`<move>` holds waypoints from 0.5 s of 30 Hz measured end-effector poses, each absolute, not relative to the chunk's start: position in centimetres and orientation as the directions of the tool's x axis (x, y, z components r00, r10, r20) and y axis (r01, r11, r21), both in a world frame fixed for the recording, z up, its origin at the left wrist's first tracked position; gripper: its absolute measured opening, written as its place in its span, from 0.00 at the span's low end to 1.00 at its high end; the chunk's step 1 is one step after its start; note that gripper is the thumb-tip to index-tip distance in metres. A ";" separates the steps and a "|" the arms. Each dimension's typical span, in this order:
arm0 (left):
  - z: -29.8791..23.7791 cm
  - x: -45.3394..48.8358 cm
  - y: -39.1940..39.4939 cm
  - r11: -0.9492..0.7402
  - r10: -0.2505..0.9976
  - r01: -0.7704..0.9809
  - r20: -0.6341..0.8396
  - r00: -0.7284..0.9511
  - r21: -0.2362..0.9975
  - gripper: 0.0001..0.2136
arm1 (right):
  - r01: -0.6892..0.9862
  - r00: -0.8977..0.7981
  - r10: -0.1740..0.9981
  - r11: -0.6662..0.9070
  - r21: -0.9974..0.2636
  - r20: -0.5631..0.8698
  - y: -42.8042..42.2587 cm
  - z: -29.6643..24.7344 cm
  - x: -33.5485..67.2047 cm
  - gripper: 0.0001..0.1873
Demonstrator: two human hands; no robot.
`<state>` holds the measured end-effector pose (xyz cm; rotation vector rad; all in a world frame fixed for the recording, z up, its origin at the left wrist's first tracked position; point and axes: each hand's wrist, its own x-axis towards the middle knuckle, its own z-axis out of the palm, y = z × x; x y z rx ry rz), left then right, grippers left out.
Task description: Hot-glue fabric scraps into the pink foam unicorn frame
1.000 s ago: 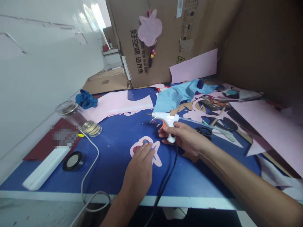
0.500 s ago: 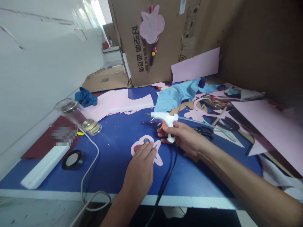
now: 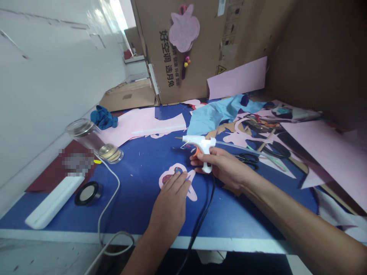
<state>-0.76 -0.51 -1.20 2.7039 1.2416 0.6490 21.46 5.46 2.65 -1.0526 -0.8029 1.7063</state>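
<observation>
Head view: flat left hand (image 3: 169,204) touches curvy pink cutout (image 3: 191,192); at its two o'clock, right hand (image 3: 226,166) grips white plastic glue gun (image 3: 202,142).

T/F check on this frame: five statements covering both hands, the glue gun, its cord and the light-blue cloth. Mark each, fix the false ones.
1. The left hand rests on the pink cutout. True.
2. The right hand holds scissors. False: it holds a white glue gun.
3. The nozzle touches the pink cutout. False: the nozzle is apart from it.
4. A black cord runs from the handle. True.
5. The light-blue cloth lies on the blue tabletop. True.
</observation>
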 end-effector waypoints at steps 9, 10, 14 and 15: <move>-0.6 -1.1 -0.8 -0.640 0.754 0.721 0.399 0.522 0.265 0.21 | -0.383 -0.178 0.937 -0.349 -0.856 -0.302 5.5 2.9 21.5 0.03; -0.5 -1.1 -0.8 -0.638 0.753 0.724 0.404 0.519 0.261 0.21 | -0.383 -0.177 0.936 -0.350 -0.855 -0.304 5.5 2.9 21.5 0.03; -0.4 -0.7 -1.1 -0.667 0.732 0.700 0.396 0.554 0.255 0.18 | -0.380 -0.173 0.934 -0.356 -0.854 -0.313 5.5 3.0 21.5 0.02; -0.4 -0.6 -1.2 -0.674 0.727 0.693 0.394 0.562 0.256 0.18 | -0.379 -0.172 0.933 -0.358 -0.853 -0.315 5.5 3.0 21.5 0.02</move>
